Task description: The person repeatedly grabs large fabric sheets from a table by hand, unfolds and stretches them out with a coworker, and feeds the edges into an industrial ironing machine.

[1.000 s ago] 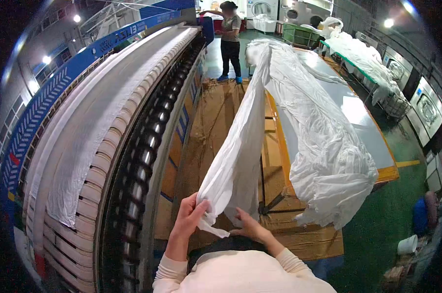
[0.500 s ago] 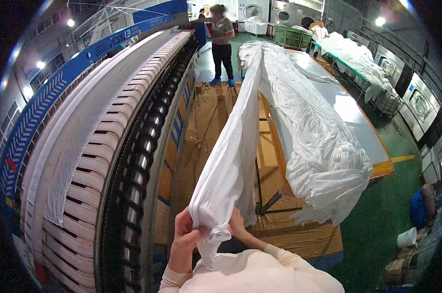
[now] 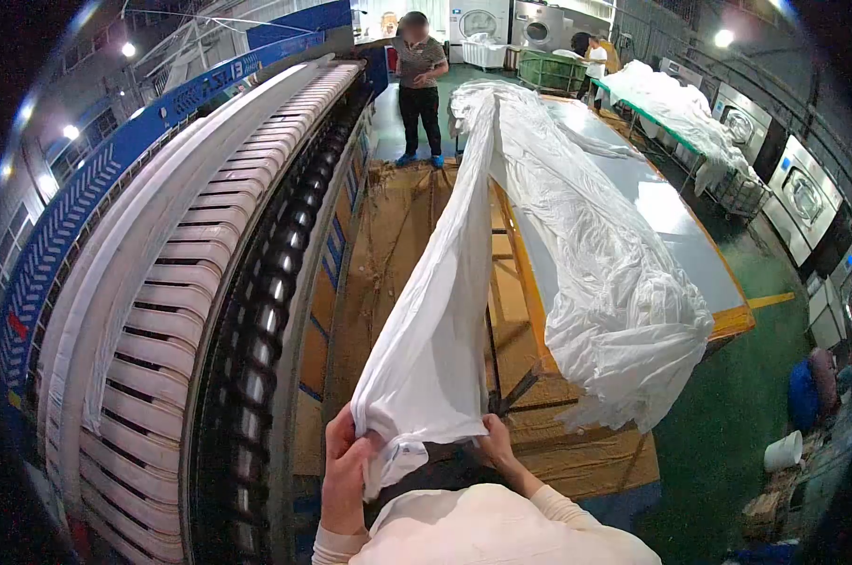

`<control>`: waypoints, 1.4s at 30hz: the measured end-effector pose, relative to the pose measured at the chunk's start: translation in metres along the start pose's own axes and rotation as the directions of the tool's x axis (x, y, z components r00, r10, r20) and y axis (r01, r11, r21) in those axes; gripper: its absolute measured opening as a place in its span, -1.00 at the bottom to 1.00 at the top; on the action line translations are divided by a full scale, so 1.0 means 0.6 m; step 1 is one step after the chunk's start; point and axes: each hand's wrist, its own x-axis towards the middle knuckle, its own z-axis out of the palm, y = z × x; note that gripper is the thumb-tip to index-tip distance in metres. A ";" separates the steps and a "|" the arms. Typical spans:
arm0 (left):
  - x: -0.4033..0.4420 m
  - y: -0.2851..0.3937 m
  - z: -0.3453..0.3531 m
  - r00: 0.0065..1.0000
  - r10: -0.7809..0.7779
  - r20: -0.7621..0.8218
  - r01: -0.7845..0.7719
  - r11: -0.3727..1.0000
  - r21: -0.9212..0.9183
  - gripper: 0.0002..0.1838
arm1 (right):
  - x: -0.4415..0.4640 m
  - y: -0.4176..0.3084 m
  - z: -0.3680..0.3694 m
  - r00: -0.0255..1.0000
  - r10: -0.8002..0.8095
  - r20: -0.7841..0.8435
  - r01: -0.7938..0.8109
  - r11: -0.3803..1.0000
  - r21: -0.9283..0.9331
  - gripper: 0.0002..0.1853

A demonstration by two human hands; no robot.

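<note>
A white sheet (image 3: 430,348) stretches from my hands up to the far end of the table, its near edge spread between them. My left hand (image 3: 348,457) is closed around one corner, where a bunched fold hangs down below the fingers. Farther right, my right hand (image 3: 497,441) pinches the other side of that edge. Beside the sheet, a long heap of crumpled white linen (image 3: 624,292) lies on the table and droops over its near end.
Left of me runs a long ironing machine with pale belts (image 3: 153,372), a black roller (image 3: 266,348) and a blue frame (image 3: 96,188); white fabric lies on the belts. A person (image 3: 420,85) stands at its far end. The table (image 3: 675,212) is at right, with washers (image 3: 804,198) beyond.
My right hand has moved right, out from behind the sheet, spreading its near edge wider. My left hand has shifted slightly left, still gripping the corner. The far person has turned.
</note>
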 end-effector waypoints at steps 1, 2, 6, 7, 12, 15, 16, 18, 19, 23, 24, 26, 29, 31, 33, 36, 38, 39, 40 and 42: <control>0.001 -0.001 -0.004 1.000 0.018 0.019 -0.018 1.000 -0.002 -0.46 | 0.001 0.018 0.006 1.000 -0.010 -0.002 0.010 1.000 -0.003 -0.74; 0.004 -0.002 -0.012 0.999 0.036 0.037 -0.035 0.999 -0.005 -0.46 | -0.006 0.005 0.000 1.000 -0.010 0.016 0.011 0.998 -0.064 -0.73; 0.016 -0.013 -0.041 0.988 0.090 0.129 -0.095 0.995 0.036 -0.46 | -0.028 -0.034 -0.019 0.998 -0.055 0.008 0.055 0.982 -0.183 -0.63; 0.013 -0.013 -0.040 0.991 0.096 0.089 -0.101 0.993 0.057 -0.46 | -0.030 -0.030 -0.017 0.997 -0.078 -0.013 0.074 0.980 -0.182 -0.59; 0.010 -0.011 -0.038 0.995 0.095 0.022 -0.097 0.987 0.130 -0.49 | -0.028 -0.041 -0.032 0.983 -0.179 -0.029 0.168 0.962 -0.215 -0.58; 0.003 -0.009 -0.026 0.993 0.114 -0.045 -0.105 0.982 0.158 -0.53 | -0.024 -0.035 -0.034 0.984 -0.177 -0.036 0.164 0.959 -0.232 -0.59; 0.006 -0.006 -0.027 0.994 0.111 -0.004 -0.109 0.980 0.165 -0.54 | -0.024 -0.033 -0.034 0.986 -0.164 -0.034 0.151 0.960 -0.236 -0.59; 0.014 -0.002 -0.031 0.991 0.105 0.081 -0.118 0.977 0.177 -0.56 | -0.022 -0.029 -0.035 0.978 -0.205 -0.037 0.189 0.948 -0.258 -0.62; 0.015 -0.004 -0.033 0.990 0.122 0.076 -0.134 0.975 0.179 -0.57 | -0.021 -0.027 -0.035 0.974 -0.225 -0.038 0.207 0.941 -0.269 -0.63; 0.022 -0.007 -0.040 0.981 0.173 0.088 -0.186 0.967 0.175 -0.57 | -0.025 -0.043 -0.044 0.991 -0.134 -0.011 0.127 0.958 -0.257 -0.85; 0.024 -0.005 -0.042 0.978 0.181 0.101 -0.196 0.966 0.171 -0.57 | -0.026 -0.045 -0.045 0.988 -0.152 -0.021 0.142 0.959 -0.246 -0.86; 0.026 0.002 -0.045 0.980 0.174 0.094 -0.188 0.968 0.167 -0.57 | -0.027 -0.043 -0.044 0.984 -0.172 -0.034 0.159 0.957 -0.244 -0.86; 0.034 -0.004 -0.066 0.978 0.205 0.045 -0.210 0.963 0.171 -0.59 | -0.023 -0.033 -0.037 0.979 -0.197 -0.050 0.179 0.952 -0.248 -0.81; 0.036 -0.011 -0.079 0.970 0.245 -0.006 -0.240 0.952 0.189 -0.60 | -0.022 -0.036 -0.032 0.971 -0.229 -0.071 0.208 0.952 -0.224 -0.70; 0.034 -0.006 -0.074 0.967 0.255 -0.018 -0.249 0.954 0.170 -0.60 | -0.019 -0.031 -0.024 0.965 -0.251 -0.082 0.228 0.949 -0.218 -0.71; 0.035 -0.007 -0.078 0.970 0.241 -0.027 -0.233 0.959 0.162 -0.61 | -0.020 -0.034 -0.023 0.958 -0.276 -0.077 0.254 0.943 -0.214 -0.74; 0.036 -0.008 -0.079 0.971 0.236 -0.032 -0.228 0.960 0.162 -0.61 | -0.022 -0.039 -0.024 0.962 -0.265 -0.072 0.247 0.949 -0.198 -0.76; 0.036 -0.009 -0.075 0.970 0.240 -0.036 -0.231 0.959 0.162 -0.61 | -0.023 -0.042 -0.025 0.967 -0.246 -0.072 0.230 0.956 -0.181 -0.77; 0.036 -0.009 -0.074 0.969 0.245 -0.040 -0.236 0.959 0.161 -0.61 | -0.025 -0.047 -0.025 0.971 -0.227 -0.071 0.213 0.963 -0.164 -0.78; 0.038 -0.010 -0.076 0.971 0.236 -0.032 -0.228 0.961 0.157 -0.62 | -0.027 -0.059 -0.033 0.983 -0.173 -0.054 0.158 0.966 -0.203 -0.78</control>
